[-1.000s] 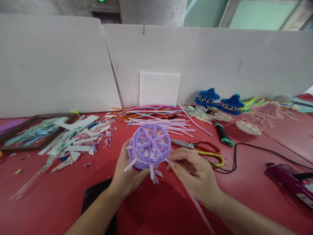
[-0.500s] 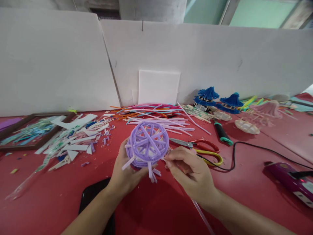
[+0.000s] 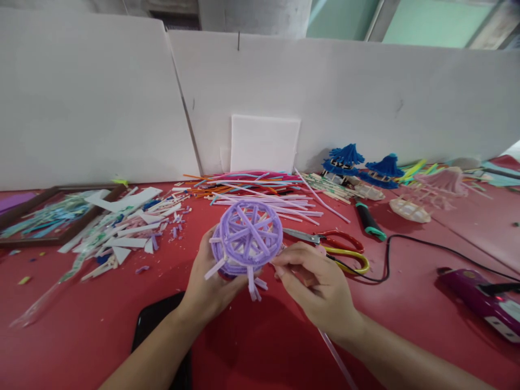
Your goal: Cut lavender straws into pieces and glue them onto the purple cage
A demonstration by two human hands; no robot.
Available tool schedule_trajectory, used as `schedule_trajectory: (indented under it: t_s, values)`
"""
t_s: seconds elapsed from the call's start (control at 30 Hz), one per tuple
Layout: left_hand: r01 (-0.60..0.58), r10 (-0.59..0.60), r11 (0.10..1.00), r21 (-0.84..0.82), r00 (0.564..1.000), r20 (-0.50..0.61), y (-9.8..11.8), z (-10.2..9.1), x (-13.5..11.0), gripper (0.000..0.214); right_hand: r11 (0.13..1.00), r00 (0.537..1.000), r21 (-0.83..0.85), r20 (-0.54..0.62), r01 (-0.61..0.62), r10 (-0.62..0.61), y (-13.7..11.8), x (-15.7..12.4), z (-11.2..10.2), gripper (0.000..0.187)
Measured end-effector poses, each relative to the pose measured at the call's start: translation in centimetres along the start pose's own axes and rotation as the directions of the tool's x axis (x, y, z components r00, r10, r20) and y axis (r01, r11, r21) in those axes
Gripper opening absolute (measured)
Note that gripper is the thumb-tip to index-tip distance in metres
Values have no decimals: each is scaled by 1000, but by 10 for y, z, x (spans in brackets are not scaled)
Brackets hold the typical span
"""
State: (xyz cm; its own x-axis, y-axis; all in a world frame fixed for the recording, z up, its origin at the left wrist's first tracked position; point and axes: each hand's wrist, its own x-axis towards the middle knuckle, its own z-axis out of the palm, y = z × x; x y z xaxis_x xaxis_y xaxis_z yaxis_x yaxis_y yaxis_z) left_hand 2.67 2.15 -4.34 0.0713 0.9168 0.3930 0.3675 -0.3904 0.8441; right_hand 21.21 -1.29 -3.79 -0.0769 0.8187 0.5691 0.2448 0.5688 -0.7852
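Observation:
A round, cage-like model of purple pipe cleaners (image 3: 252,234) is in the middle of the view, with spokes crossing its ring and several short pale lilac ends sticking out below. My left hand (image 3: 209,290) is wrapped round its left side and underside. At its lower right edge my right hand (image 3: 319,290) has thumb and forefinger pinched together on a pale pink-lilac pipe cleaner (image 3: 336,355), whose long tail comes out below the palm toward the table's near edge. The pinched tip is mostly hidden by the fingers.
Scissors (image 3: 345,254) lie right of the model, near a black-and-teal handle (image 3: 369,222). A purple corded tool (image 3: 483,303) is at far right. Loose pipe cleaners (image 3: 264,197), blue-roofed models (image 3: 345,157), scraps (image 3: 130,230) and a black phone-like slab (image 3: 160,319) lie around.
The purple model has shifted slightly right and turned a little in my left hand. My right hand stays pinched at its edge, almost unmoved.

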Motion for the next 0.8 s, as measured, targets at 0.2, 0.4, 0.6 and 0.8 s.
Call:
schedule_trajectory:
  t_s: [0.2, 0.4, 0.6, 0.8]
  values:
    - [-6, 6, 1000, 5, 1000, -9, 0, 1, 1, 76, 1000, 1000, -15, -13, 3, -4, -2, 1, 0, 19]
    - [-10, 10, 1000, 5, 1000, 9, 2, 0, 0, 74, 1000, 1000, -24, -15, 2, -3, -3, 1, 0, 18]
    - [-13, 15, 998, -69, 1000, 22, 2, 0, 0, 72, 1000, 1000, -31, -11, 0, 0, -4, 3, 0, 18]
    - [-1, 1, 999, -48, 1000, 1, -1, 1, -1, 73, 997, 998, -43, 21, -62, 63, -5, 4, 0, 14]
